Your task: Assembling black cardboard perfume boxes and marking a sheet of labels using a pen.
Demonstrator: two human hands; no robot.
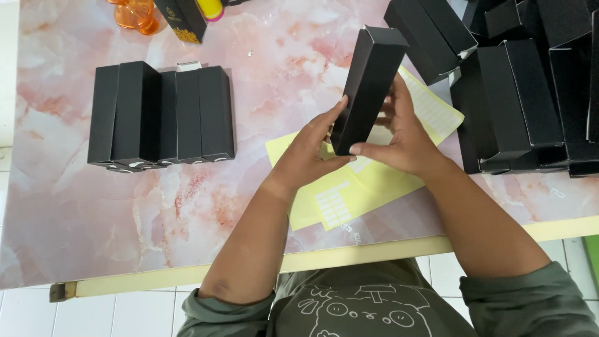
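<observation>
Holding a tall black box (368, 87) up off the pink marble table (262, 68), the person grips its lower end with both hands, probably so its faces can be turned and checked. The left hand (309, 150) cups the near side, fingers pressed together along the box's edge; the right hand (399, 134) wraps the far side, thumb flat across the bottom corner. Under the hands lie yellow sticker sheets (349, 187), close enough for easy reach. At nine o'clock from the box sits a neat row of black boxes (162, 115) lying flat, set apart like a sorted batch. At three o'clock a loose heap of boxes (530, 87) crowds the table's edge. An orange bottle (134, 14) stands at eleven o'clock.
</observation>
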